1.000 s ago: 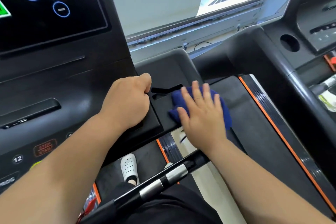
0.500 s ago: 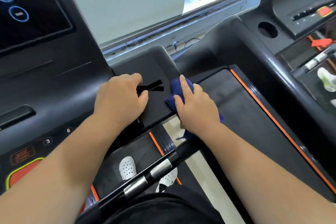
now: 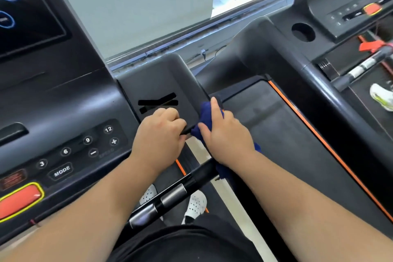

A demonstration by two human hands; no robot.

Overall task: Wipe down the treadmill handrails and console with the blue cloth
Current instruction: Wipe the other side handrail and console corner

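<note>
A gym; treadmill console (image 3: 63, 130) beside a second treadmill (image 3: 350, 13)

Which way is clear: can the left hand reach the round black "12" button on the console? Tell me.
Probably yes. The left hand rests on the black panel edge just right of the "12" button, and nothing lies between them; it would have to let go of the edge first.

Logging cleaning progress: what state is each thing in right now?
Dark blue cloth: bunched, pressed against the black console wing's edge.
Right hand: gripping the cloth.
Left hand: bare, closed on the wing's edge.
Black touchscreen: lit.
Round cup holder: looks empty.
</note>
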